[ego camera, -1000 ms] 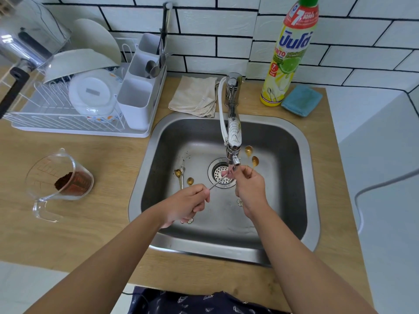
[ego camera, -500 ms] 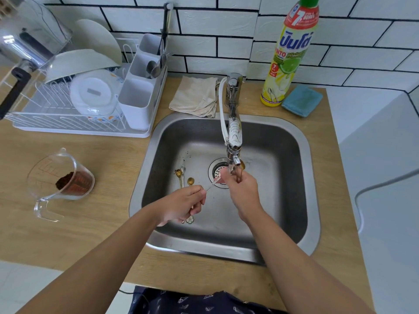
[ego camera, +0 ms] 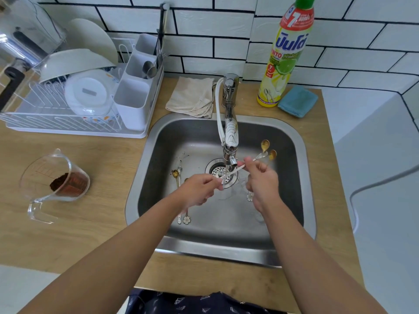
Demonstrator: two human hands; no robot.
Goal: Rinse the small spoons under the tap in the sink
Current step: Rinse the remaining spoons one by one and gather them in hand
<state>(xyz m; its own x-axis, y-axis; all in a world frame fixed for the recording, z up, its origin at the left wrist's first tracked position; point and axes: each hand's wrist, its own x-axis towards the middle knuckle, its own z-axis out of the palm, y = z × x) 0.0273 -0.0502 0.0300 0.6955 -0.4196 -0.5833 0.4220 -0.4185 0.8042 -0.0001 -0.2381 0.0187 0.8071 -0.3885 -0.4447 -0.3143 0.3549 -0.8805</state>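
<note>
My left hand (ego camera: 199, 192) pinches one end of a small silver spoon (ego camera: 231, 173) held under the tap (ego camera: 231, 132), over the drain of the steel sink (ego camera: 145, 155). The fingertips of my right hand (ego camera: 263, 180) touch that spoon's other end. The same hand grips two gold-bowled spoons (ego camera: 268, 149), bowls pointing up to the right, with a flower-shaped handle end (ego camera: 250, 197) showing below the hand. Two more small spoons (ego camera: 178, 173) lie on the sink floor at the left, partly hidden by my left hand.
A white dish rack (ego camera: 68, 123) with bowls and cutlery stands at the back left. A clear measuring cup (ego camera: 56, 177) with brown powder sits left of the sink. Behind the sink are a beige cloth (ego camera: 192, 96), a dish soap bottle (ego camera: 283, 53) and a blue sponge (ego camera: 297, 100).
My right hand has shifted right from under the tap, so its gold spoon bowls show again beside the spout. My left hand has moved up towards the drain with the silver spoon.
</note>
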